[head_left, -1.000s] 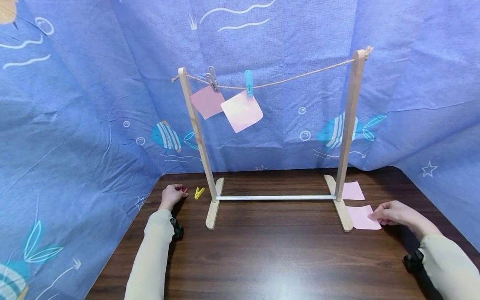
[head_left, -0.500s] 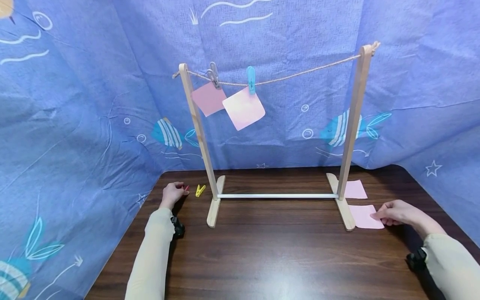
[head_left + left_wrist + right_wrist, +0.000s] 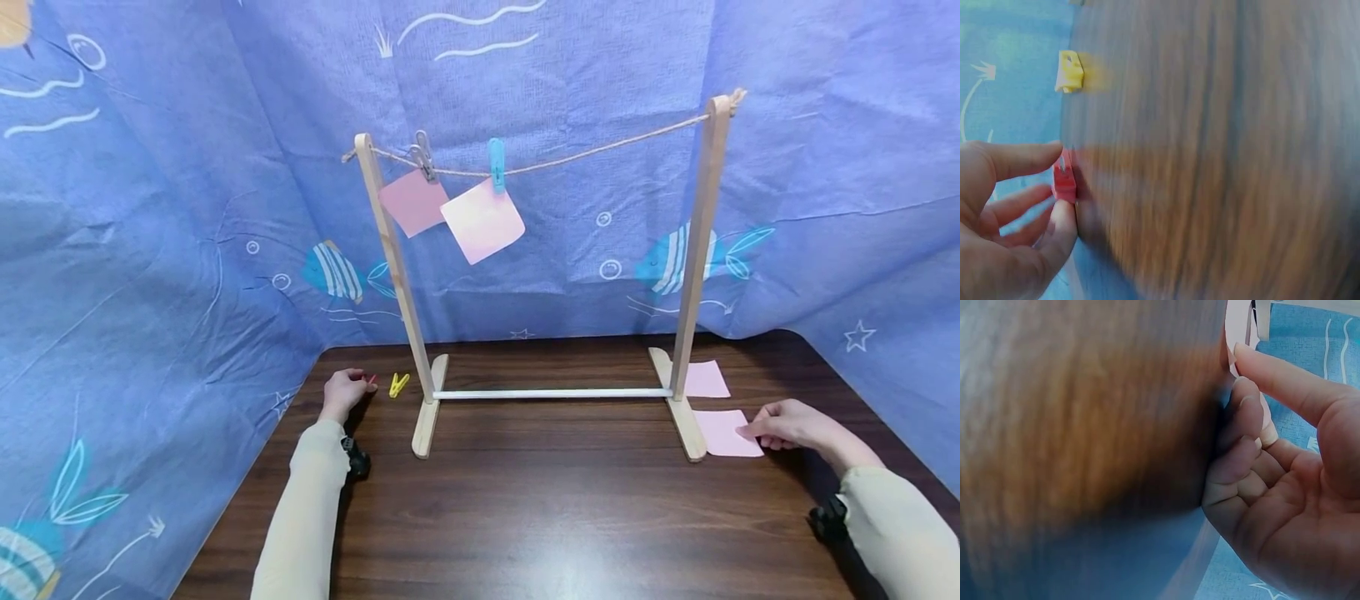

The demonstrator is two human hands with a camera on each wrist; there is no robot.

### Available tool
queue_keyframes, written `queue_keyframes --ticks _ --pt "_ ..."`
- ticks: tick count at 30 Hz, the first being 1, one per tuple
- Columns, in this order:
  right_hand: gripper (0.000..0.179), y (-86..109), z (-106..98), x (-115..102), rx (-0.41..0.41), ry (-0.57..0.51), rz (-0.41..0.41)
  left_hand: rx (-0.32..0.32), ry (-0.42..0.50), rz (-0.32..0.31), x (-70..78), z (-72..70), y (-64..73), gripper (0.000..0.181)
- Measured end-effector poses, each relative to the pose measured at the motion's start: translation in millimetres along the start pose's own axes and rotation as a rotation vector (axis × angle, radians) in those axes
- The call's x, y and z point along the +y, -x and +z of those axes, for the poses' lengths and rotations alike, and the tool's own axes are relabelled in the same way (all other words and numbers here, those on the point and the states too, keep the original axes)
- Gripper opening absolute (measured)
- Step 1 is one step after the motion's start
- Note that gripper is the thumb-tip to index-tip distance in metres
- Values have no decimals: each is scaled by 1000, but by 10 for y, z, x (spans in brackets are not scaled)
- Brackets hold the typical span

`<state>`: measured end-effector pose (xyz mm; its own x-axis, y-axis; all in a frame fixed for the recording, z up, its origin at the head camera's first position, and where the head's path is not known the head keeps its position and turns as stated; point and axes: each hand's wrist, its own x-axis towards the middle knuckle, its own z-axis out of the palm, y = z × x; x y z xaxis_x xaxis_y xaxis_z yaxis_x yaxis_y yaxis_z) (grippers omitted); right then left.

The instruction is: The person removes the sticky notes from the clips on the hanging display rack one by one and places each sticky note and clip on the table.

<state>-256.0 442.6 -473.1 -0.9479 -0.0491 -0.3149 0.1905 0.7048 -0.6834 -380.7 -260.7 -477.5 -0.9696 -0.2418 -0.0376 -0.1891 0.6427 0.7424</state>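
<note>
At the table's left side my left hand (image 3: 345, 395) pinches a small red clothespin (image 3: 1064, 178) between thumb and fingers. A yellow clothespin (image 3: 399, 384) lies just to the right of it. On the right side, my right hand (image 3: 787, 425) holds the near-right edge of a pink square paper (image 3: 723, 433) between thumb and curled fingers. The paper still lies on the table. Behind it is a second pink square paper (image 3: 707, 379), partly covered by the wooden stand's (image 3: 699, 250) right post.
A string (image 3: 600, 157) spans the stand's posts. On it, a grey clothespin (image 3: 424, 158) holds a darker pink paper (image 3: 414, 204) and a blue clothespin (image 3: 497, 165) holds a pale pink paper (image 3: 483, 223). A white bar (image 3: 551, 394) joins the feet. Blue printed cloth (image 3: 562, 275) hangs behind.
</note>
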Motion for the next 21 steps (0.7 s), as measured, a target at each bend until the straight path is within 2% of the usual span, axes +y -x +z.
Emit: queue_keyframes --ticks 5,13,17,21 --pt "28 -14 5 -14 12 16 -13 30 81 -34 -5 -4 57 59" --pt "30 11 -2 7 7 18 -34 24 81 -60 -26 -32 126 63" --pt "30 43 -11 70 -27 -47 -43 -31 51 -35 -60 -97 175 68" --pt "28 81 -27 135 -88 -172 -46 -135 23 -22 -136 -227 276 73"
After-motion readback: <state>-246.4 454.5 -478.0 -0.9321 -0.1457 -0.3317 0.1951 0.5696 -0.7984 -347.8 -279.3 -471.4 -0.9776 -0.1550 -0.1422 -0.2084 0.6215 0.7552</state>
